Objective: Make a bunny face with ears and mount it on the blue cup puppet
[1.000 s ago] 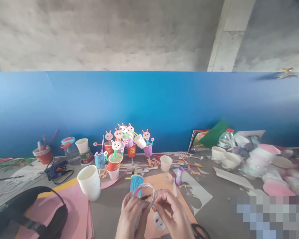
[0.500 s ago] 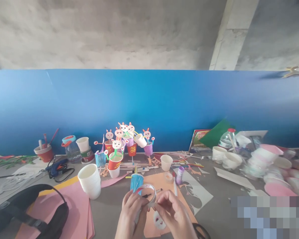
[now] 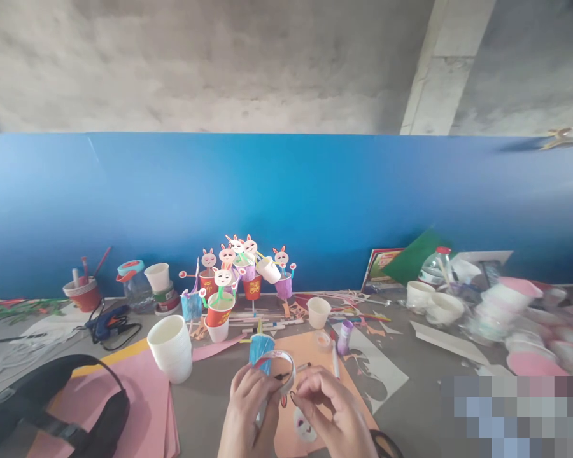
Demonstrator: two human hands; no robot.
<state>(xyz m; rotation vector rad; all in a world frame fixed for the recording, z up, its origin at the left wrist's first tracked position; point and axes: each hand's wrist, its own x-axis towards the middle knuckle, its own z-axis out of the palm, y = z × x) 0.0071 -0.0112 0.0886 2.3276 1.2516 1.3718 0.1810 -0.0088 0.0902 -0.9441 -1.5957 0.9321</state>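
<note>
My left hand (image 3: pixel 253 404) is closed round a roll of tape (image 3: pixel 293 369), held upright above the orange paper (image 3: pixel 296 346). A slim pale thing with a dark tip also shows beneath its fingers; its kind is unclear. Close to the roll's right side, my right hand (image 3: pixel 332 407) has thumb and forefinger drawn together, and whatever is between them is too small to make out. Below the hands lies a white paper cut-out with a drawn face (image 3: pixel 305 427), partly covered by my right hand. A blue-coloured paper cup (image 3: pixel 262 346) stands just behind the roll.
Decorated rabbit-faced cups (image 3: pixel 221 305) cluster at the back. White paper cups (image 3: pixel 170 350) stand to the left, near pink paper (image 3: pixel 143 401) and a black headband-like device (image 3: pixel 109 407). A purple glue stick (image 3: pixel 344 337), scissors (image 3: pixel 384 442) and bagged cups (image 3: pixel 501 312) are on the right.
My right hand's fingertips have moved slightly away from the tape roll. The left hand and roll have shifted a little to the left.
</note>
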